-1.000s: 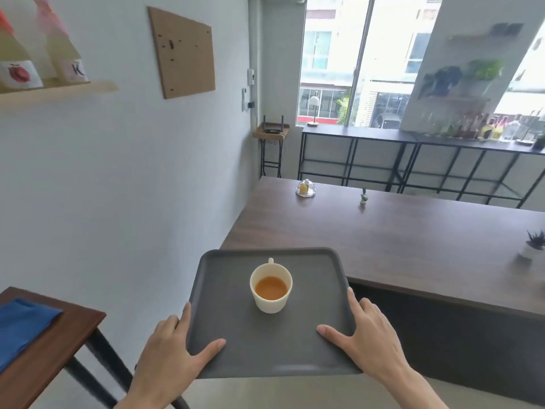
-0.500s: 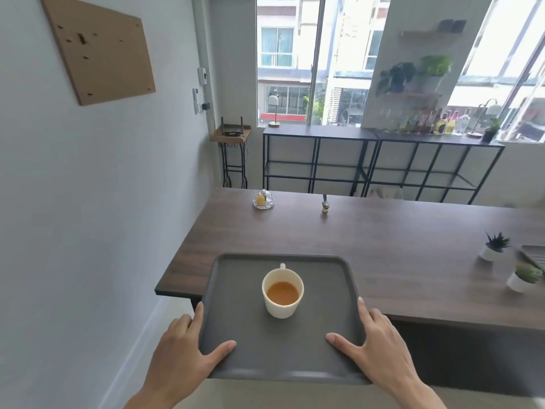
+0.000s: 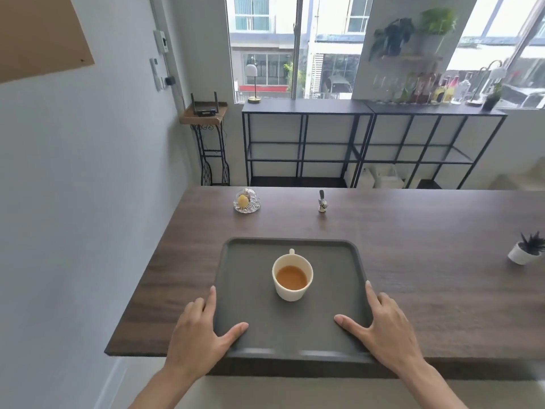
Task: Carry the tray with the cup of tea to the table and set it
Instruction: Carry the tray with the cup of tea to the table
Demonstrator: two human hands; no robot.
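A dark grey tray [image 3: 253, 290] with a raised rim is over the near left part of the dark wooden table [image 3: 413, 261]. I cannot tell whether it rests on the wood or hovers just above. A white cup [image 3: 292, 290] of amber tea stands upright near the tray's middle, handle pointing away from me. My left hand [image 3: 197, 335] grips the tray's near left corner, thumb on top. My right hand [image 3: 386, 332] grips the near right corner the same way.
A small glass dome [image 3: 247, 200] and a little bird figure [image 3: 322, 202] stand near the table's far edge. A potted plant [image 3: 526, 250] sits at the right. The white wall lies close on the left; black shelving stands beyond the table.
I have stepped closer to the table. The tray has moved forward, from just over the near edge to well over the tabletop. Both hands keep the same grip.
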